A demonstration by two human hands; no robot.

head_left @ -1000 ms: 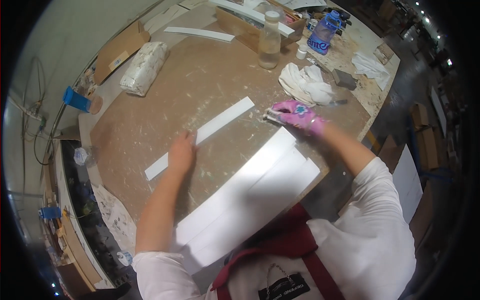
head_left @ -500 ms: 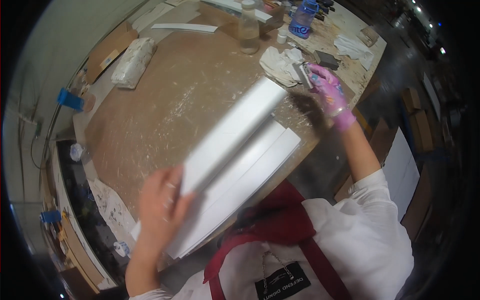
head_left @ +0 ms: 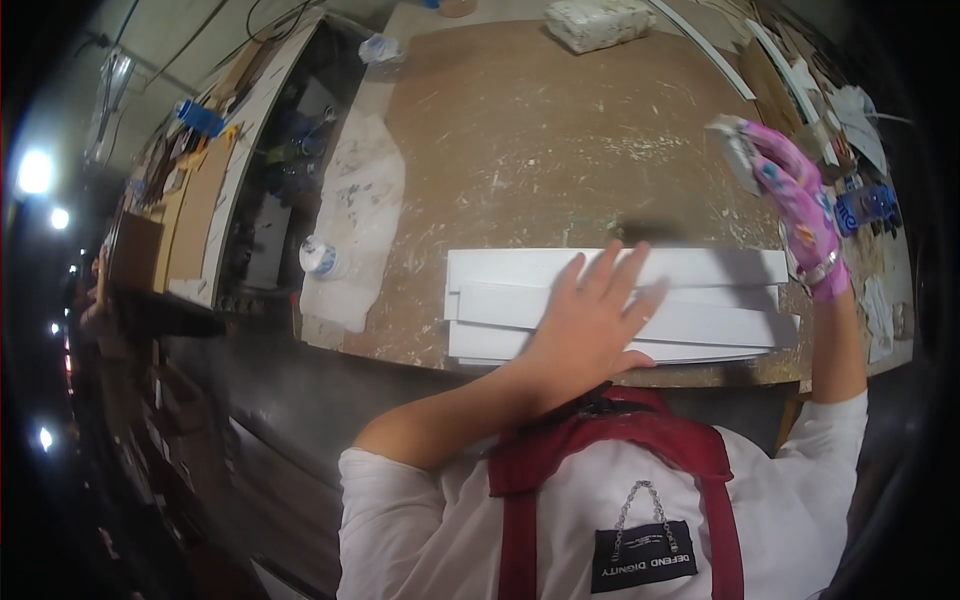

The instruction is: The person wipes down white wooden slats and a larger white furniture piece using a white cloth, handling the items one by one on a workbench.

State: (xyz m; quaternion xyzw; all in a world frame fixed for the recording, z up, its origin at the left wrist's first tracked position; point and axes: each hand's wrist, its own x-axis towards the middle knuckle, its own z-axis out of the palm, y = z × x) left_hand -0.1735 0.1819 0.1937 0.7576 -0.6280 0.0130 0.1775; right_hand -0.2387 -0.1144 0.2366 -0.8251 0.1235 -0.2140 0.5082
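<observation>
Several long white boards point(head_left: 500, 302) lie flat and overlapping near the front edge of the worktable. My left hand point(head_left: 592, 315) is bare, its fingers spread over the middle of the boards and grasping nothing. Whether the palm presses on them I cannot tell. Beyond the boards' right end, my right hand point(head_left: 795, 190) wears a pink patterned glove and is raised. Its fingers are closed round a small pale-grey block point(head_left: 738, 152) that looks like a dusty sanding sponge. The glove hides part of that block.
The brown, white-specked worktable point(head_left: 480, 130) stretches away beyond the boards. At the far side sits a whitish wrapped block point(head_left: 600, 24), with a thin white strip point(head_left: 705, 48) beside it. A blue bottle point(head_left: 865, 207) is at the right. Stained paper point(head_left: 352, 230) covers the left edge.
My view has swung left. The board that was tilted up in my left hand now lies with the others, and that hand has opened over them. My right hand still holds the block.
</observation>
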